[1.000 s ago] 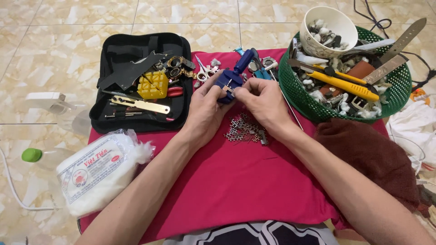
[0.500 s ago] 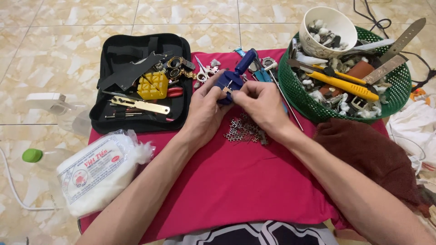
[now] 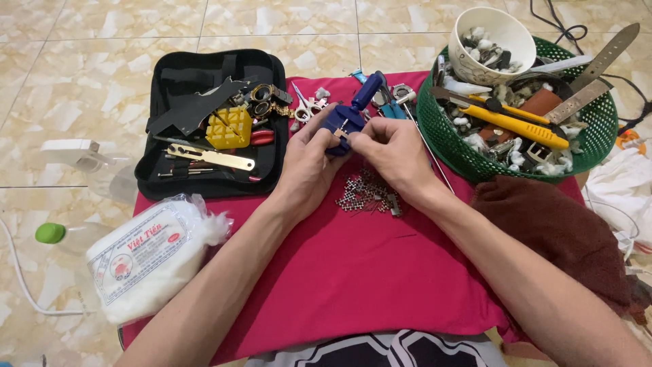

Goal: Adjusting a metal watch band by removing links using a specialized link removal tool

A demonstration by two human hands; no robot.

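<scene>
My left hand and my right hand meet over a blue watch link-remover tool on the red cloth. Both hands grip the tool's body, fingertips pinching a small metal piece at its slot. A metal watch bracelet lies in a loose heap on the cloth just under my right wrist.
An open black tool case with a yellow block and metal tools sits at the left. A green basket of tools, straps and a white bowl stands at the right. A bag of cotton wool lies front left; a brown cloth lies right.
Both hands have shifted slightly on the blue tool; otherwise nothing has moved.
</scene>
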